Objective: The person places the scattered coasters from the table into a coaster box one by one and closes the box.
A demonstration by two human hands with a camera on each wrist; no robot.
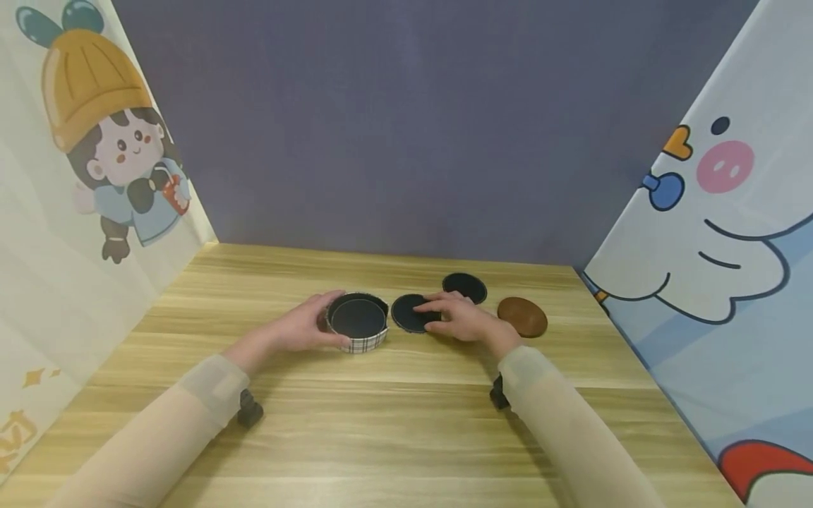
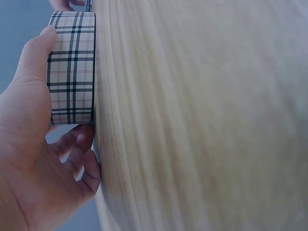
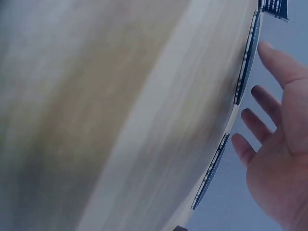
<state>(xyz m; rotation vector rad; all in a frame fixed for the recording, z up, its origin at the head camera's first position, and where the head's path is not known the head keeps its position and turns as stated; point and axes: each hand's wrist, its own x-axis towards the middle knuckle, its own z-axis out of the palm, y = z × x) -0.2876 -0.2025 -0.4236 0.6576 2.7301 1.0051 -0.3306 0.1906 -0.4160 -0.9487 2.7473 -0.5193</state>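
A round plaid coaster holder (image 1: 358, 344) with a black inside and a gap in its right wall stands on the table. My left hand (image 1: 309, 326) grips it from the left, thumb at the front and fingers around the back; the left wrist view shows the thumb on the plaid wall (image 2: 72, 72). Just right of the holder lies a black round coaster (image 1: 406, 314). Over its right part hovers my right hand (image 1: 462, 317), fingers spread and loosely bent; in the right wrist view they stand just above the coaster (image 3: 247, 57), pinching nothing.
A second black coaster (image 1: 466, 286) lies behind the right hand, and a brown coaster (image 1: 523, 317) lies to its right. The wooden table (image 1: 381, 437) meets a grey panel (image 1: 406, 141) at the back, with printed cloths on both sides.
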